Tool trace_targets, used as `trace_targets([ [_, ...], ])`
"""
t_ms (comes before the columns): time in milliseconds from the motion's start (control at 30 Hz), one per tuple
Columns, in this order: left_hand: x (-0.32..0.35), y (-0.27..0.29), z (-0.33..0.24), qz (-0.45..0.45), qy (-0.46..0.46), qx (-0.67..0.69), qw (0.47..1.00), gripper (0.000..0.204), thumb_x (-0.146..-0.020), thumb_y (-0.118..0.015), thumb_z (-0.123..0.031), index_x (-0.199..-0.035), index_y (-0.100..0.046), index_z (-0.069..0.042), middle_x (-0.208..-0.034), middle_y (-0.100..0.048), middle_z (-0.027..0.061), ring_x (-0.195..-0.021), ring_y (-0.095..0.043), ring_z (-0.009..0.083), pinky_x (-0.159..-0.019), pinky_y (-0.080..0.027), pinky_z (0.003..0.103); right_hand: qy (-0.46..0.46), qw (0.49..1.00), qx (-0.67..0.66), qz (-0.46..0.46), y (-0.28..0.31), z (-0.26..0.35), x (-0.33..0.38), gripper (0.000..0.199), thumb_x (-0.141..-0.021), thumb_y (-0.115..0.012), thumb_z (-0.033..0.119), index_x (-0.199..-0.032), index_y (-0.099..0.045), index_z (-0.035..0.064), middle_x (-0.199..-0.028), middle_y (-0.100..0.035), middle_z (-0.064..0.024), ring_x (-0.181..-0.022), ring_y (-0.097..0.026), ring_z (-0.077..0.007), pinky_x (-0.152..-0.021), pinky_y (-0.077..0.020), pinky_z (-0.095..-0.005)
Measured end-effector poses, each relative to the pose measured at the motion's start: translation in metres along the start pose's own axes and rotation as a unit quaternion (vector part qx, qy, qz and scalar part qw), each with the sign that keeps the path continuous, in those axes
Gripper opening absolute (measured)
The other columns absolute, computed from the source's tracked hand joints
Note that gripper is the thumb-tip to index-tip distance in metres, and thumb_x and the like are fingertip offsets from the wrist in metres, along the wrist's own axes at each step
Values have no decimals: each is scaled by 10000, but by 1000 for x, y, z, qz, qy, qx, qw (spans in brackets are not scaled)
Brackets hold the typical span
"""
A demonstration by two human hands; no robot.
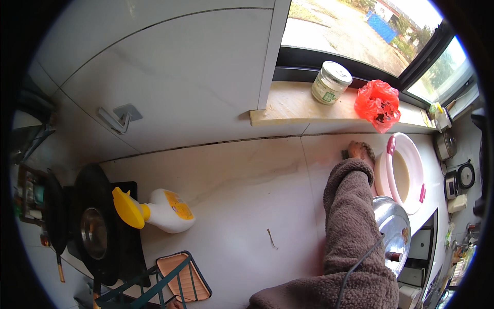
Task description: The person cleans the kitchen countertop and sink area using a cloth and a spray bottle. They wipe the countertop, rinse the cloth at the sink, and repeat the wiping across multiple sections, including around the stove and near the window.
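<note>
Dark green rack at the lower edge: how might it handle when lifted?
The rack looks stiff: its bars run fairly straight. It's probably light for its size, being mostly open. Those gaps might snag things.

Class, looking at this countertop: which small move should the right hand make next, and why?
Probably draw the right hand back toward the thin scrap and sweep it up: the scrap lies on the countertop, in the open between the trigger spray bottle and the brown fleece sleeve, while the hand is at the far side beside the pink basin.
</note>
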State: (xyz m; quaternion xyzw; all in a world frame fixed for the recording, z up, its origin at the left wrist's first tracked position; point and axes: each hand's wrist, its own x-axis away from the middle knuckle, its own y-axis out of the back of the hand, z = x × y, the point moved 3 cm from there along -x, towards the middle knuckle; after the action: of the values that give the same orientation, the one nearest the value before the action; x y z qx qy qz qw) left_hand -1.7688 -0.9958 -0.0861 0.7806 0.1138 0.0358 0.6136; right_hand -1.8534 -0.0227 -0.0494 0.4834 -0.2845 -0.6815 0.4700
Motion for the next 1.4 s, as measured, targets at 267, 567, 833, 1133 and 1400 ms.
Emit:
trace_targets([
  [267, -19, 69, -93, 33, -16, -56, 998, 146, -858, -570, -90, -754, -611, 4, -738, -572, 191, -745, -593, 388, -629, -461, 465, 178, 965, -9, 194, 0, 67, 65, 652, -902, -462, 362, -1451, -331, 34, -1476, -360, -207, -1384, -285, -377, -1124, -217, -511],
  [567, -23, 58, -79, 132, 112, 33, 984, 181, -855, -583, -74, -689, -543, -14, -729, -546, 161, -645, -577, 360, -555, -462, 461, 324, 911, -32, 254, 58, 154, 236, 656, -927, -464, 320, -1451, -282, -30, -1492, -263, -295, -1395, -235, -434, -1144, -181, -522],
  [833, -18, 70, -94, 31, 6, 22, 999, 144, -823, -581, -35, -693, -543, 13, -690, -519, 169, -638, -547, 379, -546, -453, 473, 545, 742, -188, 343, 106, 232, 378, 614, -930, -499, 284, -1411, -314, -50, -1415, -306, -331, -1317, -301, -498, -1120, -216, -550],
  [1133, -18, 65, -89, 14, -2, 66, 998, 194, -811, -590, -16, -652, -484, 13, -654, -480, 167, -601, -513, 374, -531, -433, 467, 745, 484, -232, 397, 136, 332, 497, 533, -954, -468, 255, -1450, -346, 103, -1413, -443, -156, -1371, -331, -328, -1153, -194, -494],
  [1400, -22, 76, -104, -20, -36, 22, 999, 221, -858, -575, -72, -658, -524, 7, -644, -511, 169, -605, -547, 368, -549, -449, 468, 822, 420, -150, 355, 167, 263, 459, 516, -991, -414, 280, -1477, -317, 135, -1504, -337, -128, -1434, -221, -333, -1165, -178, -479],
])
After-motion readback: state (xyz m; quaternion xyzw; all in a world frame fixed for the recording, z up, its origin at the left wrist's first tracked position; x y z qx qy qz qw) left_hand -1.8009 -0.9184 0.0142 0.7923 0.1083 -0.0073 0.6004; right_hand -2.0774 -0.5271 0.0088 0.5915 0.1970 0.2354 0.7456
